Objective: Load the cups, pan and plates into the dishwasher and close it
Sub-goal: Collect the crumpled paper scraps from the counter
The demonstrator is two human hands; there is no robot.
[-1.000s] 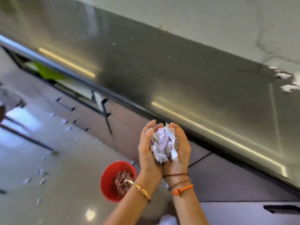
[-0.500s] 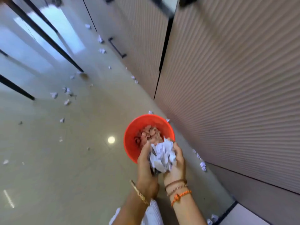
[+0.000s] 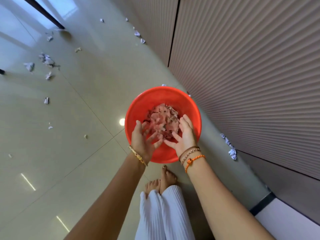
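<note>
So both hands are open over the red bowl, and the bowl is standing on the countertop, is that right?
Not quite. The head view shows the left hand and right hand open over the red bowl, but the bowl stands on the tiled floor, beside the ribbed cabinet front, not on a countertop.

Bright daylight, wide lens, some motion blur

Daylight comes in from the upper left and washes the glossy floor [image 3: 52, 153] pale blue there; a round lamp glare [image 3: 122, 121] and thin streaks shine on the tiles. The left hand [image 3: 142, 138] is smeared by motion, the right hand [image 3: 184, 135] sharper. The bucket [image 3: 161, 96] tints its paper reddish. Cabinet [image 3: 251, 66] lines bow toward the edges.
</note>
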